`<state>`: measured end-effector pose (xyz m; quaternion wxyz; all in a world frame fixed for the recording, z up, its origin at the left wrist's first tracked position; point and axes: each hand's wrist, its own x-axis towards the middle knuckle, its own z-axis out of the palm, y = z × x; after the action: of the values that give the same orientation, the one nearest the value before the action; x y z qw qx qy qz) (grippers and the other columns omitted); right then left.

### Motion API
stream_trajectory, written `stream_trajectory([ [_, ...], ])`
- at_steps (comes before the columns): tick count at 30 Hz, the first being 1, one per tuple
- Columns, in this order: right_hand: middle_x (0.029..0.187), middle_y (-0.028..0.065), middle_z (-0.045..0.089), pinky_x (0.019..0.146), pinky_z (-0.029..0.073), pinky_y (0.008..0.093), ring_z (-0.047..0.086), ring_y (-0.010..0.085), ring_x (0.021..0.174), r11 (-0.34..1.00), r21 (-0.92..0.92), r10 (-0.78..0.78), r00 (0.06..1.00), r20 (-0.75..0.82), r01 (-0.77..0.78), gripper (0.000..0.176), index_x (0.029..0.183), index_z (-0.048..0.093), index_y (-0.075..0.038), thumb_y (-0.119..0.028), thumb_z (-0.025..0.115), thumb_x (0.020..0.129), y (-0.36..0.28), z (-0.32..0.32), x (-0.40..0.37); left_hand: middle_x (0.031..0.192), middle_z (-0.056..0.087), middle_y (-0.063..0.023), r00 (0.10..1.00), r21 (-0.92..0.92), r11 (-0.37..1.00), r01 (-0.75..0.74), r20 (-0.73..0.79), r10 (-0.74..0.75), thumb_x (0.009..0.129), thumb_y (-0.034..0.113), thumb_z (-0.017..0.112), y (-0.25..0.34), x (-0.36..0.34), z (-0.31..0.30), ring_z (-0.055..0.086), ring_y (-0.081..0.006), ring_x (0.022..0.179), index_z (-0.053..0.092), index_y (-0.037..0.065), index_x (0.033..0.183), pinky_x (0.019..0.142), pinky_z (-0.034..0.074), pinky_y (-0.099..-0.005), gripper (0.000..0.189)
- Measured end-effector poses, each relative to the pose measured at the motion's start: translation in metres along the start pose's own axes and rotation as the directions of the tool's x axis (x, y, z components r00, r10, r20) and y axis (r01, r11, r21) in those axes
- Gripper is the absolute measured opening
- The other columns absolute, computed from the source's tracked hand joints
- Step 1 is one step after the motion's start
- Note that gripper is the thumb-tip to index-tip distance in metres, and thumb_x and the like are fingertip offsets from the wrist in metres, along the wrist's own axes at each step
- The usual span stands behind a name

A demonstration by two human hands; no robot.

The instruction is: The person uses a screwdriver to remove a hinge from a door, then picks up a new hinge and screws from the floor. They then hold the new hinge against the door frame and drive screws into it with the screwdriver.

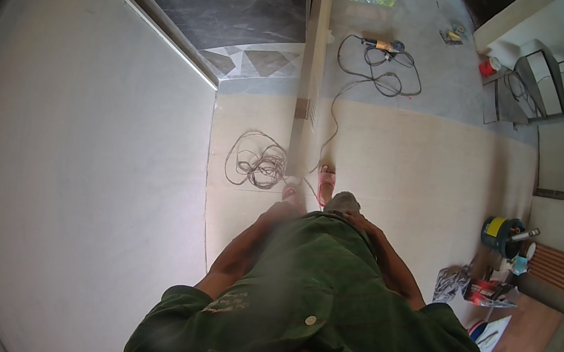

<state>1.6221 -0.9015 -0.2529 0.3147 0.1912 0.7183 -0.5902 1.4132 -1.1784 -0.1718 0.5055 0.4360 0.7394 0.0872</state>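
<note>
My left hand (pixel 282 211) is low at my waist, beside the green shirt (pixel 310 278), with its fingers mostly hidden. On the other side of the shirt hem, my right hand (pixel 358 221) rests near the greyish-brown trousers (pixel 345 202); its fingers cannot be made out either. A long pale beam or post (pixel 314 55) runs from the top of the view down to just ahead of my left hand. Whether that hand touches it cannot be told. Both feet, in reddish sandals (pixel 326 182), show on the floor beyond.
A coiled cable (pixel 260 165) lies left of the beam. An orange-and-black corded power tool (pixel 384 45) rests ahead with its cord looped. To the right stand a dark bucket (pixel 502 235), plastic bags (pixel 490 293) and a brown board (pixel 530 341). A white wall (pixel 82 165) fills the left.
</note>
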Motion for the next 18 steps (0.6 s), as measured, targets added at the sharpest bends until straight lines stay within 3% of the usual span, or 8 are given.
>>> stream_trajectory([
  [6,0.131,0.0234,0.056,0.105,0.04,0.042,0.051,0.0324,0.124,1.0,0.001,0.003,1.0,0.015,-0.003,0.06,0.131,0.052,0.005,-0.044,0.044,0.098,0.013,0.003,0.005,0.105,0.069,-0.0211,0.996,0.055,0.998,0.006,0.094,-0.011,0.088,0.054,0.05,-0.003,0.006,-0.004,0.067,-0.0386,0.097,0.067,0.015,0.113,0.084,0.052,-0.0463,0.049],
  [14,0.132,0.0231,0.056,0.105,0.04,0.0427,0.052,0.0324,0.123,1.0,0.004,0.021,0.999,0.045,-0.021,0.062,0.131,0.053,0.004,-0.047,0.045,0.097,0.024,-0.006,0.021,0.109,0.068,-0.0217,0.992,-0.014,0.998,0.065,0.111,-0.063,0.088,0.057,0.048,-0.012,0.021,0.004,0.066,-0.0393,0.1,0.066,0.015,0.116,0.086,0.051,-0.0462,0.053],
  [18,0.132,0.0227,0.056,0.105,0.04,0.0425,0.052,0.0317,0.123,0.996,-0.082,-0.016,0.999,0.048,0.02,0.063,0.131,0.053,0.004,-0.048,0.045,0.097,0.056,0.0,0.034,0.111,0.067,-0.022,0.991,-0.024,0.997,0.078,0.112,-0.074,0.088,0.058,0.048,-0.016,0.02,0.007,0.065,-0.0397,0.101,0.065,0.015,0.118,0.087,0.051,-0.0462,0.055],
])
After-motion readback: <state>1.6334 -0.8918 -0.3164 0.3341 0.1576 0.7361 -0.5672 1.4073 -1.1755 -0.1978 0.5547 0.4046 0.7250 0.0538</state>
